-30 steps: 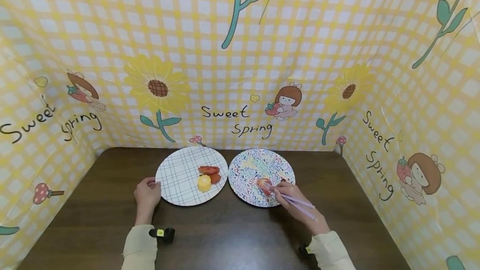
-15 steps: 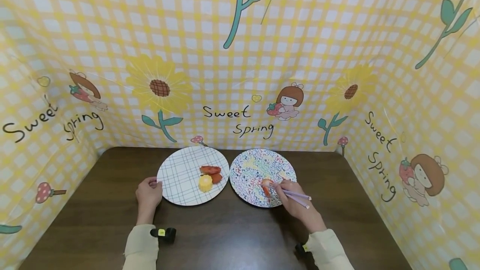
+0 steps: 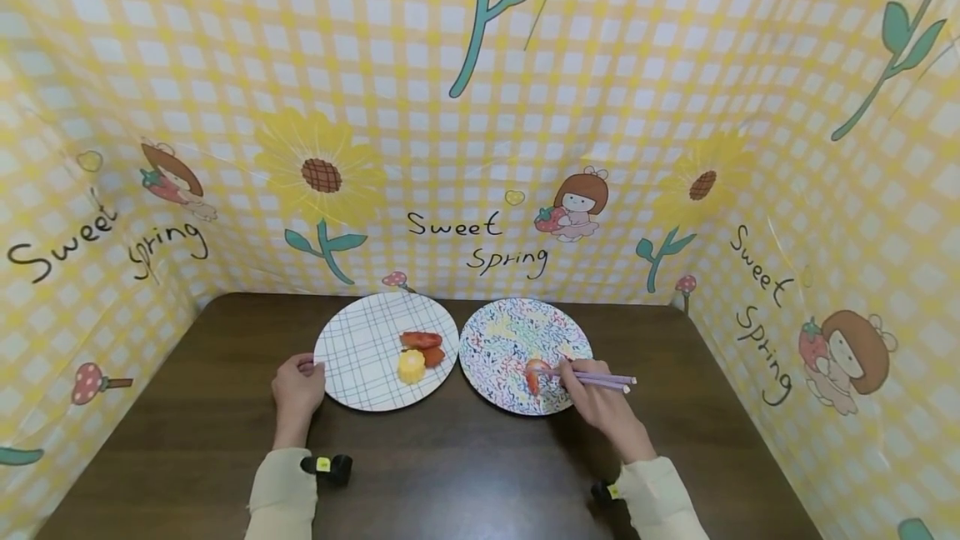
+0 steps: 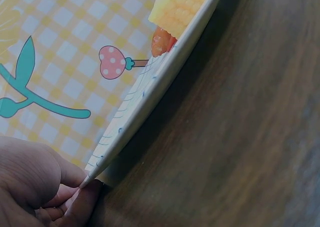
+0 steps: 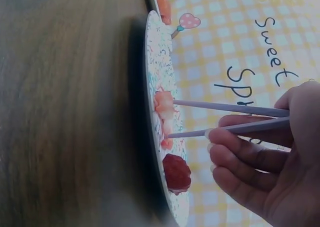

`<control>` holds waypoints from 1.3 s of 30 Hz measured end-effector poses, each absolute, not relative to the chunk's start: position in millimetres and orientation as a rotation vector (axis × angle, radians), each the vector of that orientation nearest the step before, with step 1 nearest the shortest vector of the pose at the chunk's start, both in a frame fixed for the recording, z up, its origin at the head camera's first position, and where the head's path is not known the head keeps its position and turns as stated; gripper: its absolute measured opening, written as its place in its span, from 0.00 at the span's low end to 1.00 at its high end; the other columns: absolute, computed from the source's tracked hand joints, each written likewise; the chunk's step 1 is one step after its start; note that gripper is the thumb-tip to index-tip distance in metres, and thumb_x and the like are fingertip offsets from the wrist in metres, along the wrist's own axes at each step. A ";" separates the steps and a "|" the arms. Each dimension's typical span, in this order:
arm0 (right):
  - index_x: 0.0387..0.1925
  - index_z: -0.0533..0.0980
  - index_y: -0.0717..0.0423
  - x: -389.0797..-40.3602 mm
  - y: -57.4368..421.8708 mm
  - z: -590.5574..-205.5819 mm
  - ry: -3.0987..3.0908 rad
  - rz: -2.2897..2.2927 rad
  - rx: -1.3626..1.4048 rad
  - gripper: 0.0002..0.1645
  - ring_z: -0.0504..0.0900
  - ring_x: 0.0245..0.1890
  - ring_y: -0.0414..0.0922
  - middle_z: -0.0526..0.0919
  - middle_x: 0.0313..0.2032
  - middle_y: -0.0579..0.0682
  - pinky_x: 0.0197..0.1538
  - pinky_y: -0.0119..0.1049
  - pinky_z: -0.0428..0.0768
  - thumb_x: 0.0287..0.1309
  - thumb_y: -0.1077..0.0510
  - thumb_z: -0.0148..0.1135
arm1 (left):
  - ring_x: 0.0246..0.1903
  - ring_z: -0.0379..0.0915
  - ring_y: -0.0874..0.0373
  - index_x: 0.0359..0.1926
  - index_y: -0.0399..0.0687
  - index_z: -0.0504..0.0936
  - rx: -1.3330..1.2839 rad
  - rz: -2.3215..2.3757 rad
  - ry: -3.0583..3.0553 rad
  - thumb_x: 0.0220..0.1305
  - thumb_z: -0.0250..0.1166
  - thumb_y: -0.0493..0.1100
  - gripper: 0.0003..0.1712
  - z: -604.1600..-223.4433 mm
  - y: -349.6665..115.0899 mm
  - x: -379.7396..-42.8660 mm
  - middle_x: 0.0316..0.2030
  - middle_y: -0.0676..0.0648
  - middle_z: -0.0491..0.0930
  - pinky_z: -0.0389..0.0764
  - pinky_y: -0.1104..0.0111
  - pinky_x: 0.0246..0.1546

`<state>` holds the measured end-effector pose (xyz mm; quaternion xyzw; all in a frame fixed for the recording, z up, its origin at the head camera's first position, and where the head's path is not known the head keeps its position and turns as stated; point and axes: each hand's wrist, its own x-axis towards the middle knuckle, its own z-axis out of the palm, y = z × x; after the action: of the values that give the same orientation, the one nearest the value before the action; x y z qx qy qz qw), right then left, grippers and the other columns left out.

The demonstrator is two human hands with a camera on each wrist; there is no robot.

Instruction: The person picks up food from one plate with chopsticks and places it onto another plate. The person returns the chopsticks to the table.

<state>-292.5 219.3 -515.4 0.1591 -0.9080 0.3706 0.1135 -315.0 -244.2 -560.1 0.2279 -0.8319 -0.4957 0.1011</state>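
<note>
My left hand (image 3: 296,394) pinches the left rim of a white plate with a blue line grid (image 3: 360,340); the left wrist view shows thumb and fingers at that rim. In my right hand (image 3: 602,407) is a pair of purple chopsticks (image 5: 245,108), their tips spread apart. They reach a pink-orange shrimp (image 3: 534,377) lying on a speckled multicoloured plate (image 3: 483,340). One tip meets each part of the shrimp in the right wrist view; whether it is gripped, I cannot tell. Beside it on that plate lies a dark red lumpy piece (image 5: 176,173), mostly behind my hand from above.
On the grid plate sit a yellow corn piece (image 3: 411,366), a red elongated piece (image 3: 422,340) and an orange-brown piece (image 3: 432,355). The two plates stand side by side on a dark wooden table (image 3: 435,473). A checked cloth (image 3: 480,157) walls in the back and sides.
My right hand has shifted slightly right, and the chopsticks have swung from a steep slant to nearly level. The shrimp now appears more upright on the plate. My left hand keeps its place.
</note>
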 end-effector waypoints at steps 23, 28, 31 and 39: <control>0.42 0.86 0.65 -290.8 208.8 -520.3 -2.543 0.816 0.929 0.13 0.78 0.34 0.43 0.86 0.32 0.53 0.43 0.43 0.80 0.71 0.65 0.55 | 0.55 0.72 0.35 0.62 0.26 0.72 0.686 -1.462 -2.470 0.74 0.54 0.39 0.23 -561.5 -244.2 -315.7 0.54 0.26 0.75 0.75 0.45 0.56; 0.31 0.85 0.62 -296.1 207.2 -518.8 -2.568 0.887 0.904 0.15 0.73 0.29 0.39 0.80 0.24 0.48 0.34 0.35 0.75 0.72 0.64 0.57 | 0.55 0.72 0.35 0.62 0.27 0.73 0.698 -1.454 -2.468 0.74 0.54 0.40 0.23 -562.7 -245.3 -317.7 0.54 0.27 0.76 0.75 0.45 0.56; 0.21 0.80 0.60 -301.7 207.8 -520.0 -2.526 0.934 0.919 0.18 0.70 0.26 0.36 0.75 0.21 0.45 0.29 0.31 0.71 0.69 0.68 0.58 | 0.55 0.73 0.35 0.60 0.27 0.74 0.684 -1.434 -2.458 0.73 0.54 0.40 0.22 -563.8 -245.8 -318.4 0.53 0.27 0.77 0.75 0.46 0.55; 0.21 0.77 0.62 -304.4 207.9 -515.6 -2.550 1.004 0.927 0.18 0.66 0.23 0.35 0.70 0.20 0.41 0.27 0.29 0.68 0.70 0.68 0.55 | 0.54 0.75 0.34 0.59 0.26 0.75 0.661 -1.411 -2.446 0.72 0.55 0.39 0.21 -563.6 -244.6 -316.6 0.53 0.26 0.77 0.75 0.46 0.54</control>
<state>-304.4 207.9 -515.6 0.3179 -0.8746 0.3443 0.1240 -316.6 -244.6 -563.6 0.2262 -0.8374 -0.4829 0.1203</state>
